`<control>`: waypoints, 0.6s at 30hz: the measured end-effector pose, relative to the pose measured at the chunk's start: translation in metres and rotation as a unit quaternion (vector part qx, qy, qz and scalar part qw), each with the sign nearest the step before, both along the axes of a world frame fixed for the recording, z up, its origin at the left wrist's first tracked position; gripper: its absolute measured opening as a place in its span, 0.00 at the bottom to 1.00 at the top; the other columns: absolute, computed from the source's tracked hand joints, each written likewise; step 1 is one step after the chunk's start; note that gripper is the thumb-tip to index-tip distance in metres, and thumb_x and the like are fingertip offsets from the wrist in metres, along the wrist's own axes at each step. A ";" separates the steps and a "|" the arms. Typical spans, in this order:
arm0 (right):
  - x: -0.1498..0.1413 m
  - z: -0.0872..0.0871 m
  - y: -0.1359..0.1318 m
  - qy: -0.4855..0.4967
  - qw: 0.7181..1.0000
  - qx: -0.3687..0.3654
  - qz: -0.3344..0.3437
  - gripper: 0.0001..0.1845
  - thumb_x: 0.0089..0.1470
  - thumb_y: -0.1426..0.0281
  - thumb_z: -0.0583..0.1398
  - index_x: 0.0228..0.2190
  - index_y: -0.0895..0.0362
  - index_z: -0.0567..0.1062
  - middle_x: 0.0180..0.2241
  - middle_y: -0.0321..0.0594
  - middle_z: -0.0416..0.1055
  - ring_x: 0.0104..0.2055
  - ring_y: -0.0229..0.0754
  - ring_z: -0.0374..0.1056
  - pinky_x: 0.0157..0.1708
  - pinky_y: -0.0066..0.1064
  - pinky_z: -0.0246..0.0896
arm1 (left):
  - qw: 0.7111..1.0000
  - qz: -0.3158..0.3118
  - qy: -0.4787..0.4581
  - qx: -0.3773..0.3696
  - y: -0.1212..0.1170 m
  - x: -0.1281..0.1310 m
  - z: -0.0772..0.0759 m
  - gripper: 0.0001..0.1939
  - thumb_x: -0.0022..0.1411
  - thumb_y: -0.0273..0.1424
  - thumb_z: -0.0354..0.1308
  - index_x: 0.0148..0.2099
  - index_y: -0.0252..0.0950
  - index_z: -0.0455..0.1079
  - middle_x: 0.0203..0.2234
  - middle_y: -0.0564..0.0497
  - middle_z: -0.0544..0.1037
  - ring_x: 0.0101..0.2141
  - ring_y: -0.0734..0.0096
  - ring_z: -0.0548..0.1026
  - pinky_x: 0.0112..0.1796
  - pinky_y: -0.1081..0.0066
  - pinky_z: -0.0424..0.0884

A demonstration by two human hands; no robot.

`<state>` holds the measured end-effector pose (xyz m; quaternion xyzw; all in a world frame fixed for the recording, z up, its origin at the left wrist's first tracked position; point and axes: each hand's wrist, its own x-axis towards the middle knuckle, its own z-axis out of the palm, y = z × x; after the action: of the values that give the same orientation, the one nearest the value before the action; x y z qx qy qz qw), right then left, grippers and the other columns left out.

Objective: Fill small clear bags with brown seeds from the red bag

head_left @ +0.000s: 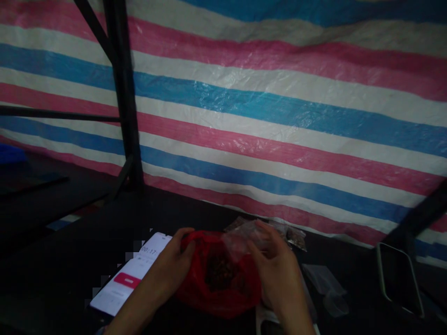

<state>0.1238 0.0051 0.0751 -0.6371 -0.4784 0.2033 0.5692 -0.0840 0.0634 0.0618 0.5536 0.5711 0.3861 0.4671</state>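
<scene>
A red plastic bag (193,291) stands with its mouth spread wide, and small dark brown pieces (221,272) lie inside it. On its left rim, my left hand (178,256) has its fingers closed on the red plastic. My right hand (275,260) pinches a small clear plastic bag (239,239) above the right side of the red bag's mouth. That clear bag looks limp, and I cannot tell whether anything is in it. Behind my right hand lie small clear packets with brown contents (296,238).
A lit phone (122,281) showing a timer lies to the left. Flat clear bags (324,281) lie to the right, and a dark-screened phone (400,279) is farther right. A partly hidden white-edged object (262,321) sits below my right wrist. Striped sheeting (279,144) and a dark post (125,102) stand behind.
</scene>
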 end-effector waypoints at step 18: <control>0.165 -0.023 -0.037 -0.352 0.829 -0.375 -0.218 0.21 0.63 0.65 0.55 0.49 0.50 0.84 0.51 0.49 0.83 0.57 0.63 0.76 0.53 0.50 0.68 | 0.994 0.037 0.079 0.060 0.008 -0.004 -0.017 0.28 0.54 0.51 0.51 0.51 0.40 0.70 0.29 0.50 0.81 0.29 0.55 0.81 0.32 0.62 0.74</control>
<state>0.2890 -0.0318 0.0523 -0.9179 -0.3815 -0.0003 0.1094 -0.0876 0.0713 0.0446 0.5876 0.6026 0.3916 0.3717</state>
